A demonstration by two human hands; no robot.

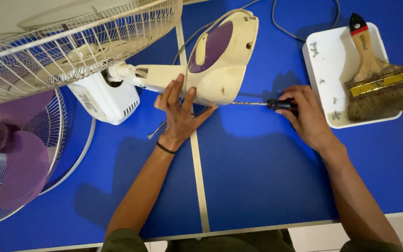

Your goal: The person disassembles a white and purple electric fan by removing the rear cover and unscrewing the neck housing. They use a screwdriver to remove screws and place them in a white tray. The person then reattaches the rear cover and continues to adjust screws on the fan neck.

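Cream-and-purple fan base (pixel 220 56), blue table (pixel 257 177)

A: Where is the camera?

B: On the person's head. It looks almost straight down at the blue tabletop (pixel 257 177).

A: Is it close?

B: Quite close. Both arms come up from the bottom edge, the left hand (pixel 179 112) near the middle, the right hand (pixel 306 114) beside it. The fan (pixel 47 51) is cut off at the left and top edges.

A: Is there another view?

B: No, just this one, so nothing is shared.
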